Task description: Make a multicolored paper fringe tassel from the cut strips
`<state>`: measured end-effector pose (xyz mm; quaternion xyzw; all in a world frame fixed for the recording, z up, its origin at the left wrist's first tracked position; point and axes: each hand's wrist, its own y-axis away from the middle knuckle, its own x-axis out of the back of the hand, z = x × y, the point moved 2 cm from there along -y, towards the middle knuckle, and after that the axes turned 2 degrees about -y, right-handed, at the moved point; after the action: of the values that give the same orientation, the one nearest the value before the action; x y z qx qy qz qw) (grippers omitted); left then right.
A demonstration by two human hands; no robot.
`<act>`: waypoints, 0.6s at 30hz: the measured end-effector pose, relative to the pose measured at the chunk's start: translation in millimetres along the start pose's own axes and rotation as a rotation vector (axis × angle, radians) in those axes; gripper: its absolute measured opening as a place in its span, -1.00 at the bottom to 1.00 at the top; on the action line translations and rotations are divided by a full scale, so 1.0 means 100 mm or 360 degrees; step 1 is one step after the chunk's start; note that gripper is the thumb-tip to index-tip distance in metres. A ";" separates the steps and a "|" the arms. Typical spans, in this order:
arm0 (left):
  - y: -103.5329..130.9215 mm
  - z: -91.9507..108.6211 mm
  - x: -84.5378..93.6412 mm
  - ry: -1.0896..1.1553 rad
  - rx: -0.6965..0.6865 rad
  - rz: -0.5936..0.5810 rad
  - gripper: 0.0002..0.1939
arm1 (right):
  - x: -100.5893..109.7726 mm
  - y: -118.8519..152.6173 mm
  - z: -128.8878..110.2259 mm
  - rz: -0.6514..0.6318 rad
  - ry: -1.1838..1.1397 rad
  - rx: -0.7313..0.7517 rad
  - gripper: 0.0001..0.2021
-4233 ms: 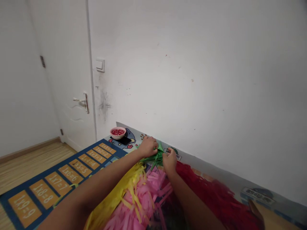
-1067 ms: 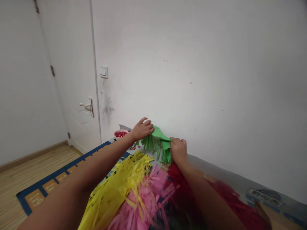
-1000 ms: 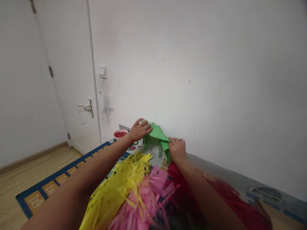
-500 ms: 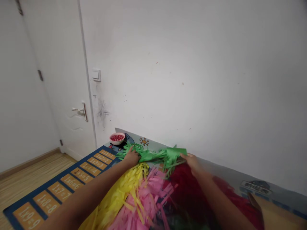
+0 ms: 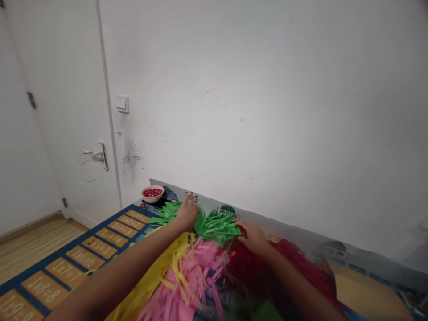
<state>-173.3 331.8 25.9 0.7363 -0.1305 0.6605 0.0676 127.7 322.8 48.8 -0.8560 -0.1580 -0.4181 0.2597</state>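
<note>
Bright green fringed paper (image 5: 219, 224) lies along the back of the table, its cut strips spreading to both sides of my left hand (image 5: 186, 216). That hand rests over the middle of the green paper with its fingers stretched toward the wall; the paper beneath is hidden. By the right end of the strips is my right hand (image 5: 256, 238), slightly blurred, thumb and fingers apart, above dark red paper (image 5: 287, 254). Nearer to me lie pink paper strips (image 5: 197, 263) and yellow paper strips (image 5: 163, 263), partly behind my left forearm.
A small bowl (image 5: 153, 199) of red bits stands at the back left corner. The table cover (image 5: 58, 296) shows printed multiplication sums. Behind the table rises a white wall (image 5: 234, 111), with a door (image 5: 63, 133) at left. A tan surface (image 5: 368, 290) lies at right.
The green paper's right end, held up flat by my right hand before, now lies down as loose strips. My right hand has come off it and lower. The view has shifted slightly right.
</note>
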 end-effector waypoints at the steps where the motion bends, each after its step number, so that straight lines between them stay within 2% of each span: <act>1: -0.03 0.11 -0.03 -0.0031 -0.0039 -0.0020 -0.68 | -0.08 0.00 -0.06 -0.0040 0.0101 0.0046 -0.50; 2: -0.06 0.22 -0.07 -0.0048 -0.0086 -0.0047 -0.68 | -0.15 -0.01 -0.10 -0.0071 0.0196 0.0074 -0.54; 5: -0.09 0.42 -0.20 -0.0074 -0.0166 -0.0117 -0.68 | -0.22 -0.10 -0.19 -0.0068 0.0435 0.0054 -0.88; 7: -0.08 0.42 -0.28 -0.0065 -0.0150 -0.0119 -0.66 | -0.09 -0.16 -0.18 0.0032 0.0539 -0.0007 -0.79; 11: -0.07 0.33 -0.38 -0.0008 -0.0044 -0.0064 -0.59 | 0.39 -0.19 0.00 0.0263 0.0562 -0.0105 -0.77; 14: -0.08 0.36 -0.43 0.0031 0.0037 -0.0077 -0.56 | 0.77 -0.11 0.23 0.0413 0.0473 -0.0195 -0.76; 18: -0.07 0.50 -0.43 0.0091 0.0096 -0.0168 -0.52 | 1.31 0.14 0.56 0.0783 0.0314 -0.0552 -0.69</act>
<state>-128.0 329.1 -22.5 0.7246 -0.0697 0.6804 0.0839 248.7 350.8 120.7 -0.8555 0.1532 -0.4444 0.2173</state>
